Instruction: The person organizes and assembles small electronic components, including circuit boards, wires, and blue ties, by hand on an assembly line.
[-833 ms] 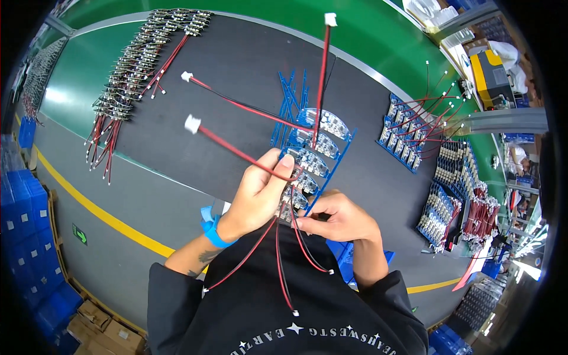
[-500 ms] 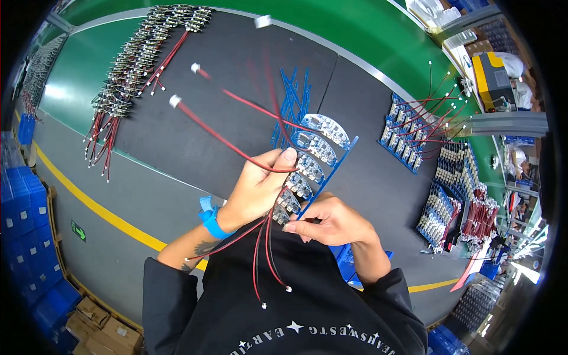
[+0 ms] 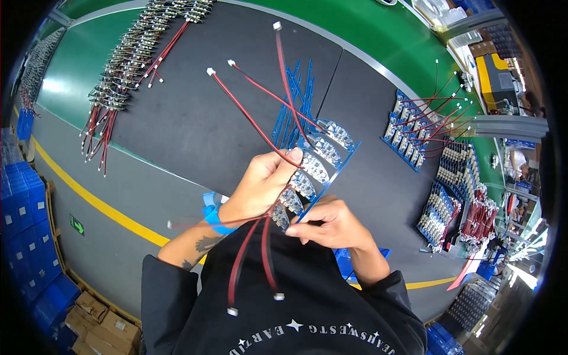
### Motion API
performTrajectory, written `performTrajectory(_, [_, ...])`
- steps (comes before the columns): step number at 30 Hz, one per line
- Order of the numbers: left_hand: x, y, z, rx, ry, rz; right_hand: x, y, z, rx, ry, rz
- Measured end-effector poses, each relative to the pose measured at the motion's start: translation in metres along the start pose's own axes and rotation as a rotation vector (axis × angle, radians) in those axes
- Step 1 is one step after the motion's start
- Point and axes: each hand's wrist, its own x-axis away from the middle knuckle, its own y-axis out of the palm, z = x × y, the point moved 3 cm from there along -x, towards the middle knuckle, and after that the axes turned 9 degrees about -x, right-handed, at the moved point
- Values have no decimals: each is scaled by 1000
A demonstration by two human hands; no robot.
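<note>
Between my hands is a panel of small blue circuit boards (image 3: pixel 315 168), several rounded boards in a row joined along a thin blue edge strip (image 3: pixel 332 178). Red and black wires (image 3: pixel 248 123) with white plugs fan out from it, some up and away, some down over my black shirt. My left hand (image 3: pixel 269 180) pinches the boards' left side, thumb on top near the middle of the row. At the near lower end my right hand (image 3: pixel 328 222) grips the strip's corner between thumb and fingers; its other fingertips are partly hidden beneath.
Loose blue strips (image 3: pixel 294 106) lie on the dark mat (image 3: pixel 195 100) beyond the panel. A long row of wired boards (image 3: pixel 127 65) stands at the far left. More wired panels (image 3: pixel 407 130) and stacked boards (image 3: pixel 441 213) sit at the right. Blue crates (image 3: pixel 26 219) stand at the left.
The panel and both hands have shifted slightly right, and the panel's face has tilted. The wires have swung: the upper ones to the right, the lower ones to the left.
</note>
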Motion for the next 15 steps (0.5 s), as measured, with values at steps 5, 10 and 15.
performTrajectory(5, [6,-2,4,-358,168,41,0,-12,-4,-16,40,78])
performTrajectory(10, [7,-1,3,-203,45,-24,3,-8,6,-137,72,-20])
performTrajectory(15, [7,8,6,-105,26,-105,5,-4,14,-267,38,-44])
